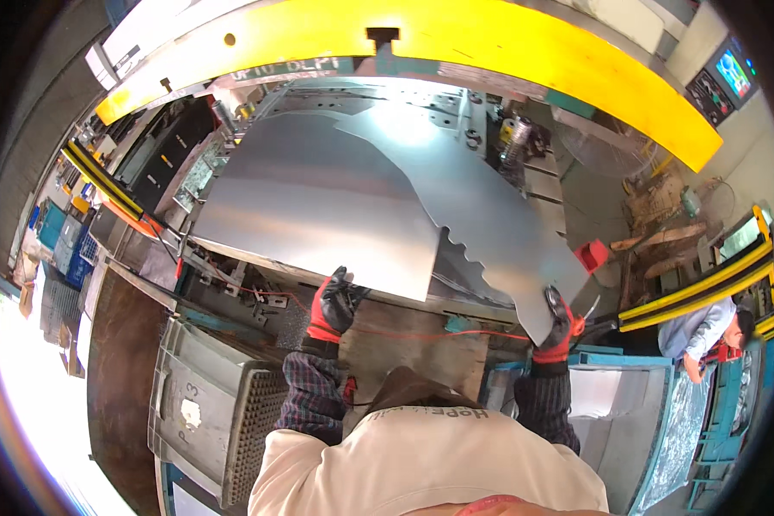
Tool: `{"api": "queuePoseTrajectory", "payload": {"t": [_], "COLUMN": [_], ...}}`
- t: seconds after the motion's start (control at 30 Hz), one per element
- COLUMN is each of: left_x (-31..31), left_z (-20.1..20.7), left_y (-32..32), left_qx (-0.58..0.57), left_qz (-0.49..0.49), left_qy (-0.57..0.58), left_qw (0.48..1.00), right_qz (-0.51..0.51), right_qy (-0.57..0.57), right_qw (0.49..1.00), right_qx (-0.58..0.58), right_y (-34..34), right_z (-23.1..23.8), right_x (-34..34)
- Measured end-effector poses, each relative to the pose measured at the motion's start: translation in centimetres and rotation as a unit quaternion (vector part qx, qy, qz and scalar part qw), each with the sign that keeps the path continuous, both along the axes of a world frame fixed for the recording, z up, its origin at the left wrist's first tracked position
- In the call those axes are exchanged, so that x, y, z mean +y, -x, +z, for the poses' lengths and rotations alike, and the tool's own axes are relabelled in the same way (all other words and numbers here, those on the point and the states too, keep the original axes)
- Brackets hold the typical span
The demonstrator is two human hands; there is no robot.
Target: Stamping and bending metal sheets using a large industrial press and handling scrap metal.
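A large smooth metal sheet [318, 189] lies across the press bed, its near edge toward me. My left hand [340, 303], in a black and red glove, is closed at that near edge; part of its grip is hidden. To the right is a second metal sheet [482, 202] with a wavy cut edge, stretching from the back of the bed to the near right. My right hand [559, 325], gloved alike, grips its near right corner, thumb on top and the other fingers mostly hidden. Dark metal shows between the two sheets.
A yellow beam [490, 39] arches over the far side. Black-and-yellow striped bars stand at left [103, 179] and right [697, 288]. A grey plastic crate [202, 408] is at near left, a blue-framed bin [619, 413] at near right. Beyond it is another person [701, 331].
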State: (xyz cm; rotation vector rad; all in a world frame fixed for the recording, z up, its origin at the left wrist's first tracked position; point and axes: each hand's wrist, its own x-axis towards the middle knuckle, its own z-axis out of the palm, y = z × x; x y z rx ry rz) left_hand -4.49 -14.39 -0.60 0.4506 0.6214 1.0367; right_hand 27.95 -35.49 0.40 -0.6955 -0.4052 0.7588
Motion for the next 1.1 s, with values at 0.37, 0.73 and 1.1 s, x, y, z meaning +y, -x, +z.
{"api": "queuePoseTrajectory", "payload": {"t": [0.37, 0.73, 1.1], "left_x": [-7.7, -15.6, -21.1], "left_z": [-1.5, -7.7, -7.8], "left_y": [-3.2, -7.3, -2.8], "left_qx": [-0.081, 0.016, 0.067], "left_qz": [-0.139, -0.184, -0.102], "left_qy": [-0.038, 0.081, 0.052], "left_qw": [0.986, 0.979, 0.991], "right_qz": [-0.262, -0.198, 0.114], "right_qy": [0.106, 0.286, 0.153], "right_qw": [0.941, 0.935, 0.982], "right_qx": [-0.183, -0.074, -0.020], "right_y": [0.6, -0.2, -10.6], "right_z": [4.4, 9.7, -6.1], "right_x": [-26.7, -27.3, -11.5]}}
